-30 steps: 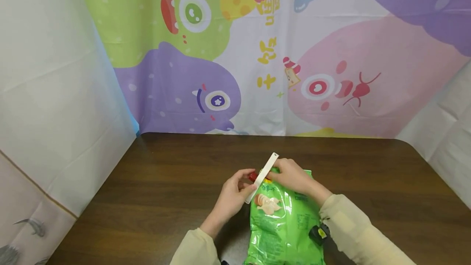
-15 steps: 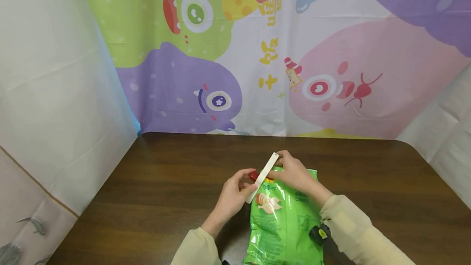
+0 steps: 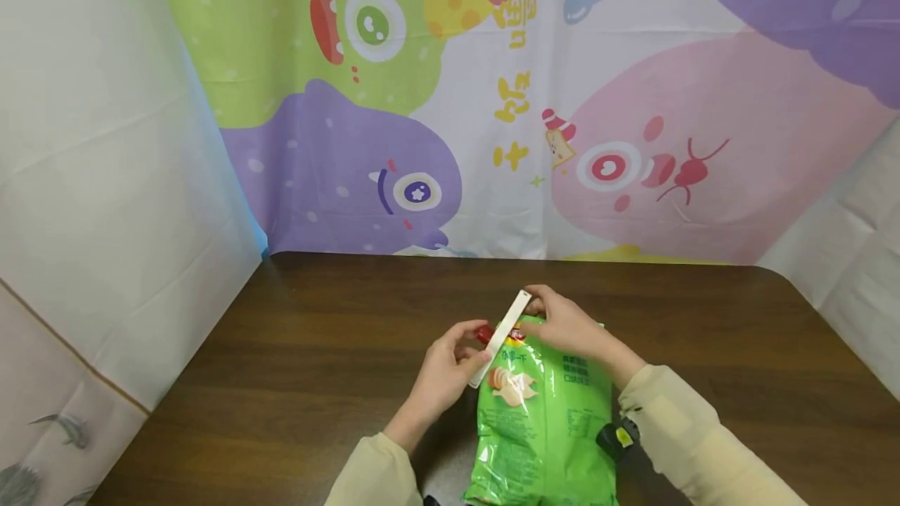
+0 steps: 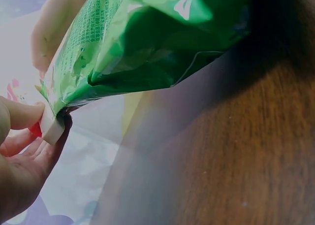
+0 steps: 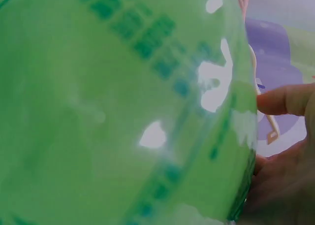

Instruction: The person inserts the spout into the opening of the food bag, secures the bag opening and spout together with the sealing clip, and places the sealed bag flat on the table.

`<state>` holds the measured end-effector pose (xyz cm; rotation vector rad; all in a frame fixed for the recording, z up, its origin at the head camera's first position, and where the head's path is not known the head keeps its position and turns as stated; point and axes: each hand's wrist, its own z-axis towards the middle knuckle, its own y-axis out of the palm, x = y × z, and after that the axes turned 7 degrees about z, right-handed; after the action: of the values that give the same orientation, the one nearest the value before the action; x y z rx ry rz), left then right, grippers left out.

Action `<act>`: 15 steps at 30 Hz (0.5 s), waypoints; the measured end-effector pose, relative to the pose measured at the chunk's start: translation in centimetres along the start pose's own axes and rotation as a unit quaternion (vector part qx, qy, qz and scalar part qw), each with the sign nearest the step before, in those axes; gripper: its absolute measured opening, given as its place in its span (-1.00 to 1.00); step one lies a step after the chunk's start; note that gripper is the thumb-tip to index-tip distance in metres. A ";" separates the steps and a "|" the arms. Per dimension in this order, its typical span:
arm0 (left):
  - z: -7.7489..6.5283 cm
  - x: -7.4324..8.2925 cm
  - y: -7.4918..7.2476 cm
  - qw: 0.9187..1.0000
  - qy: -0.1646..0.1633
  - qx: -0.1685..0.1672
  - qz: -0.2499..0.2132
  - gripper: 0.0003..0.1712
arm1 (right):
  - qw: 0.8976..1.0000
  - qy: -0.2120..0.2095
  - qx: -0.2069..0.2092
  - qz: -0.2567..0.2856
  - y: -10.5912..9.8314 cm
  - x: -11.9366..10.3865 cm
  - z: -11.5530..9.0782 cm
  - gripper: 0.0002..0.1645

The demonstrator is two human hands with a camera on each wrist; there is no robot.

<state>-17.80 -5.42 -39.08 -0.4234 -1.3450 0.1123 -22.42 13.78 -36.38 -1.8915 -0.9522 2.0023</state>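
A green chip bag (image 3: 544, 436) with printed chips on it leans toward me at the table's near side. Across its upper left corner runs a long white bag clip (image 3: 502, 336), tilted up to the right. My left hand (image 3: 437, 373) pinches the clip's lower end between thumb and fingers; a small red piece (image 3: 483, 334) shows beside it. My right hand (image 3: 573, 332) grips the bag's top edge by the clip's upper end, thumb on the near face. In the left wrist view the clip (image 4: 52, 126) sits at the bag's corner. The bag hides part of the right fingers in the right wrist view.
The dark wooden table (image 3: 316, 350) extends around the bag. A cartoon-printed curtain (image 3: 492, 201) hangs behind its far edge, with pale cloth (image 3: 105, 139) at the left side. A black wrist strap (image 3: 613, 441) sits below the right sleeve.
The right hand has shifted slightly up and its fingers have moved to the clip's upper end, uncovering more of the bag's print. The left hand keeps its place on the clip.
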 end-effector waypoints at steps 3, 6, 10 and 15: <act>0.0 0.1 -0.1 1.000 0.000 0.000 0.004 -0.56 | 1.000 0.010 0.007 -0.002 0.0 -0.2 0.0 -0.29; 0.0 0.1 -0.2 1.000 0.001 -0.003 0.006 -0.57 | 1.000 0.014 0.019 -0.009 0.0 -0.1 0.2 -0.29; 0.0 0.2 -0.2 1.000 0.001 -0.007 0.004 -0.55 | 0.999 0.011 0.030 -0.006 0.2 0.0 0.3 -0.32; 0.0 0.2 -0.2 1.000 0.005 -0.008 0.002 -0.53 | 0.999 0.010 0.034 0.013 0.3 -0.1 0.2 -0.38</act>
<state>-17.78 -5.60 -38.85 -0.4401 -1.3362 0.1035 -22.55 13.44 -36.43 -1.8939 -0.8469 2.0010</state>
